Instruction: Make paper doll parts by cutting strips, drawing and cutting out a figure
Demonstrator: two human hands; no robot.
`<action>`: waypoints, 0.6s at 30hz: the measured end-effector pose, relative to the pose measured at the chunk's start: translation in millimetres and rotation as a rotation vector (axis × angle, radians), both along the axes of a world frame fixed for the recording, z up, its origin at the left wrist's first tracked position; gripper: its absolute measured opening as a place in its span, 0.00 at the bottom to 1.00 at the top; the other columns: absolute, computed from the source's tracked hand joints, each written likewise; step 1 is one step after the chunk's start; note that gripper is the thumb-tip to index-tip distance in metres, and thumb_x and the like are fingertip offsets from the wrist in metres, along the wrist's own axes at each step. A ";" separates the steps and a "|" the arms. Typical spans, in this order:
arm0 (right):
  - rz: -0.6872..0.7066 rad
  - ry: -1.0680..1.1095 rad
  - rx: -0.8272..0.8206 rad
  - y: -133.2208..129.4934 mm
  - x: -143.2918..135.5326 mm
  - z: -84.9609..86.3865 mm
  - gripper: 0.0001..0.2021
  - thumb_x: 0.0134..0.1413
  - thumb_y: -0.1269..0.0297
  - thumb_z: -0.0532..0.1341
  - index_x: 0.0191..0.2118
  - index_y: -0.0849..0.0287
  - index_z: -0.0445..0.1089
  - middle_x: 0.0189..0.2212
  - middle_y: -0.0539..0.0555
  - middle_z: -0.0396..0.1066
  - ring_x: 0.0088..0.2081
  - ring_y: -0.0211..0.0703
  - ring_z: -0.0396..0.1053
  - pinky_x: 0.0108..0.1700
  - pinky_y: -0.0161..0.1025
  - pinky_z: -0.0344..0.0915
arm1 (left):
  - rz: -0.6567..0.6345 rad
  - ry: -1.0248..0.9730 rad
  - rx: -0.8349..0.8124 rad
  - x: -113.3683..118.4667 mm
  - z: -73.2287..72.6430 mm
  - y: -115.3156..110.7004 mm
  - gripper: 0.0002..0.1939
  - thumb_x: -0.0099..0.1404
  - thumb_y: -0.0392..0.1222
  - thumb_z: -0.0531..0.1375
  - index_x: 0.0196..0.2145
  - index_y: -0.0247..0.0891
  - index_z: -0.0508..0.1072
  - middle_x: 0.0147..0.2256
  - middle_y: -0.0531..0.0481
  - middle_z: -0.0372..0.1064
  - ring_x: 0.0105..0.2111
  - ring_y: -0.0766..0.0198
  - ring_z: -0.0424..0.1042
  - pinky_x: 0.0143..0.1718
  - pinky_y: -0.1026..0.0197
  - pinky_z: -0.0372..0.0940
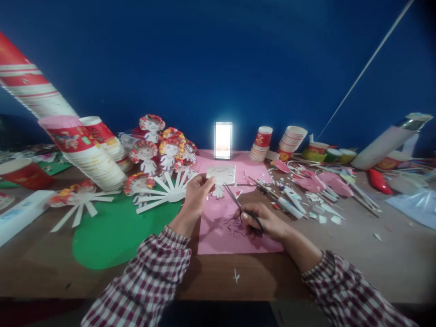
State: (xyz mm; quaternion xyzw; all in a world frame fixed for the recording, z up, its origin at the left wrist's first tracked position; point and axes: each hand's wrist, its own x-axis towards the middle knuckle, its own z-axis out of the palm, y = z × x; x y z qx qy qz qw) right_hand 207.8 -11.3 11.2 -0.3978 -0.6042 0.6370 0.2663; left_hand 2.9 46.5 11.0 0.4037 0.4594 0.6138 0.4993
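Between the thumb and fingers of my left hand (197, 197) is a small white paper piece (223, 174) with faint drawn lines. My right hand (260, 221) grips black-handled scissors (235, 198), whose blades point up and left, at the paper's lower edge. A white cut-out shape (217, 191) shows just below the paper. Under both hands lies a pink sheet (214, 243) with dark scribbled lines or thin scraps on it; which of these is unclear.
Left are a green sheet (102, 240), paper fans (170, 193), decorated paper figures (169, 152) and stacked cups (81, 147). Right are pens (289, 204), scraps, pink pieces (335, 184) and a leaning white cylinder (384, 143). A bright screen (223, 140) stands behind.
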 end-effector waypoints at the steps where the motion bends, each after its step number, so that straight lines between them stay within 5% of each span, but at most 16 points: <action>1: 0.002 0.009 -0.006 0.2 0.5 -0.1 0.25 0.51 0.41 0.62 0.37 0.64 0.69 0.19 0.48 0.68 0.18 0.33 0.66 0.17 0.27 0.55 | -0.001 0.028 0.006 -0.3 -0.1 -0.4 0.15 0.49 0.47 0.69 0.27 0.35 0.71 0.21 0.55 0.65 0.21 0.70 0.66 0.23 0.68 0.58; 7: 0.021 0.010 0.007 1.4 1.7 0.6 0.25 0.51 0.42 0.62 0.37 0.64 0.69 0.18 0.48 0.68 0.17 0.32 0.64 0.16 0.27 0.53 | -0.032 0.097 0.021 -1.5 -3.2 -0.4 0.14 0.52 0.49 0.67 0.27 0.36 0.72 0.20 0.55 0.65 0.19 0.70 0.64 0.19 0.69 0.53; 18: 0.009 0.003 0.008 1.5 1.8 0.8 0.25 0.51 0.42 0.62 0.38 0.64 0.69 0.19 0.48 0.67 0.19 0.34 0.67 0.17 0.27 0.55 | -0.094 0.140 0.050 1.5 -5.6 -3.0 0.14 0.52 0.48 0.68 0.29 0.35 0.74 0.22 0.52 0.68 0.22 0.69 0.66 0.22 0.67 0.59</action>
